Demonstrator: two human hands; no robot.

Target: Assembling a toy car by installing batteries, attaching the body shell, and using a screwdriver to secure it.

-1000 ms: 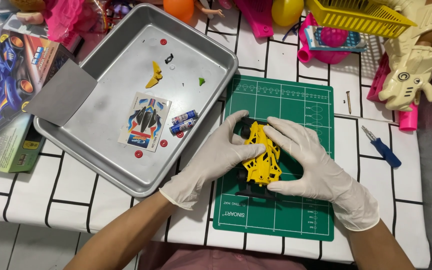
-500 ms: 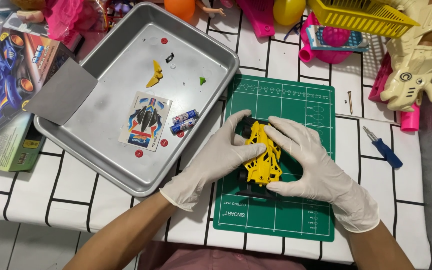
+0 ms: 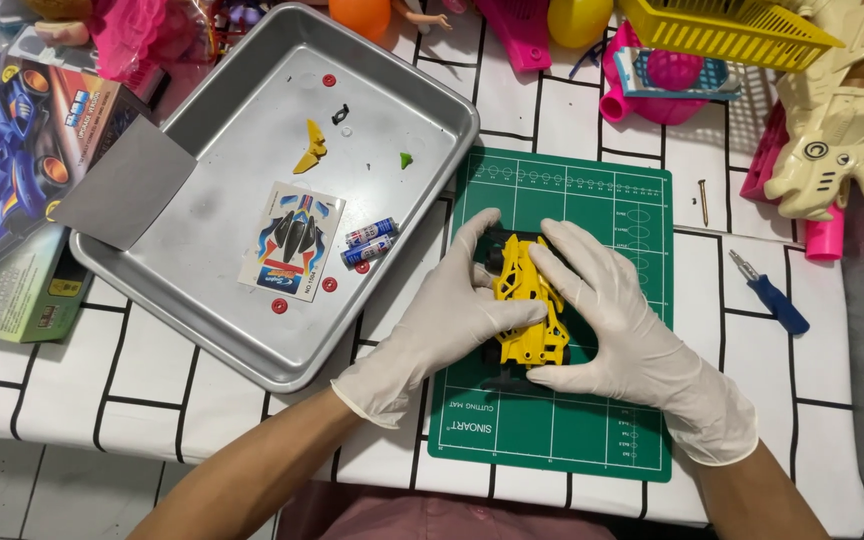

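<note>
1. Left hand (image 3: 442, 320) and right hand (image 3: 620, 330), gloved, both clamped on yellow toy car (image 3: 526, 305), steadying it
2. Car on green mat (image 3: 592, 200), frame centre
3. Tray (image 3: 202, 330) upper left keeps small parts together

Yellow toy car (image 3: 529, 300) on green mat (image 3: 552, 430)

Toy car (image 3: 527, 300) yellow with black parts underneath. Both gloves white, left hand (image 3: 442, 320) and right hand (image 3: 622, 330). Cutting mat (image 3: 592, 440) green, white grid lines. Tablecloth (image 3: 152, 400) white with black brick lines. Tray (image 3: 212, 300) silver-grey. Screwdriver (image 3: 772, 300) blue handle. Sticker sheet (image 3: 292, 240) white with black, red, blue print. Basket (image 3: 732, 30) yellow.
</note>
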